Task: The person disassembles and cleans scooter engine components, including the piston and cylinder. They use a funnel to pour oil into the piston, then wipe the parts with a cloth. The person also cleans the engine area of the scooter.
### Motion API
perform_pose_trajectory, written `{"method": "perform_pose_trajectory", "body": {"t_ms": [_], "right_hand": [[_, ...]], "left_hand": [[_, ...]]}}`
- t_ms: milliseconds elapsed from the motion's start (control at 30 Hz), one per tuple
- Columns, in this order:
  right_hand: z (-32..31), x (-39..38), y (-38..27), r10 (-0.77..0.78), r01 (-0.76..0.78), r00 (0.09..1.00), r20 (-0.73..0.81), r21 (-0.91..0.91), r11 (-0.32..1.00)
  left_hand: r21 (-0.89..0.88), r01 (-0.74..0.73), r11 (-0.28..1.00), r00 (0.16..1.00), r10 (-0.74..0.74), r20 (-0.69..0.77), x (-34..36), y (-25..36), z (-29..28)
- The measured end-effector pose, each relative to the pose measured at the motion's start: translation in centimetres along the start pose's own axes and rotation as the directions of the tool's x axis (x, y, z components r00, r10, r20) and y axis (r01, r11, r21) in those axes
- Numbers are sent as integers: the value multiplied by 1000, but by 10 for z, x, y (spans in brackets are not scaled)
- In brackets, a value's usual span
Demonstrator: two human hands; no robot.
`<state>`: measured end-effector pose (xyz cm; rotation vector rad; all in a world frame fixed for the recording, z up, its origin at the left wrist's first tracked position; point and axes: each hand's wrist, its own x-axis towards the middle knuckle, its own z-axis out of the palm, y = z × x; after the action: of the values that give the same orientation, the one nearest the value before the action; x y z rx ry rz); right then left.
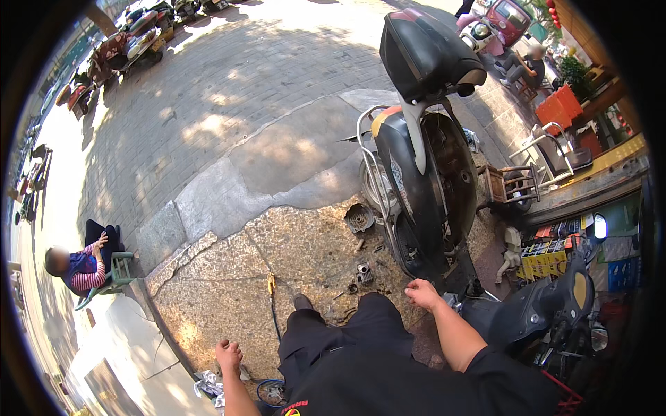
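My right hand (422, 293) is raised beside my right knee, close to the lower part of a partly stripped black scooter (433, 187). Its fingers are curled together, and anything small in them is hidden. Out to my left, my left hand (229, 353) is closed in a loose fist with nothing visible in it. On the speckled ground before my feet lie a finned metal engine part (363, 272) and a round dark slotted cover (359, 218). A hose with a yellow nozzle (270, 283) runs along the ground between my left hand and left leg.
A second scooter (534, 305) stands close on my right, beside shelved boxes (544, 260). A small wooden stool (494, 184) is behind the stripped scooter. At left, a person (87, 267) sits on a green chair (119, 270). Crumpled white material (210, 386) lies near my left forearm.
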<state>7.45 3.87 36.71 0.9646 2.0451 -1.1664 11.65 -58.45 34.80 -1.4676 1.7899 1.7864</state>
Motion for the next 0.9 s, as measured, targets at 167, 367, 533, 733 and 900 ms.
{"method": "perform_pose_trajectory", "body": {"t_ms": [167, 367, 533, 733, 900], "right_hand": [[22, 13, -47, 111, -114, 993, 50, 51, 992], [36, 80, -98, 311, -310, 951, -3, 37, 950], [36, 195, -230, 249, -239, 968, 29, -194, 951], [-21, 318, -469, -211, 223, 973, -97, 136, 965], [-53, 403, -576, -303, 336, 941, -153, 288, 897]], "left_hand": [[13, -184, 983, 983, 184, 9, 59, 143, 33], [235, -239, 942, 960, 192, 203, 112, 244, 144], [363, -140, 921, 986, 97, 135, 155, 301, 190], [28, 177, 984, 961, -179, 209, 229, 378, 221], [304, 98, 948, 965, -166, 205, 326, 463, 314]]}}
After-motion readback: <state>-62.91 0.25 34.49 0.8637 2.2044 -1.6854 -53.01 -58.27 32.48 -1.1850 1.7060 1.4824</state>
